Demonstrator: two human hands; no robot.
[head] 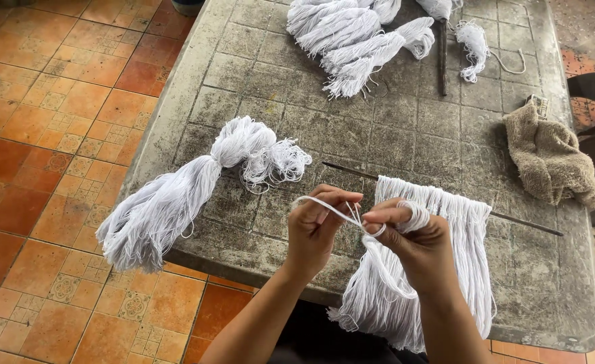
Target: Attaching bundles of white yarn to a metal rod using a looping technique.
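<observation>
White cord (334,210) runs taut between the two hands above the near edge of the grey tabletop (243,81): the left hand (318,226) pinches one end, and the right hand (412,236) pinches the strands with cord looped round a finger. Behind them a cord fringe (466,256) hangs from a thin rod (520,222), a loose bundle (169,195) lies left, more bundles (351,34) and a beige cloth (554,158) lie farther off.

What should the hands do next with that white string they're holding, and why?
Probably pull the white strand snug. The left hand pinches its end, and the right hand has it looped round a finger, just below the thin dark rod where a fringe of white strings already hangs. The loop looks loose, so tightening seems the likely small move.
</observation>
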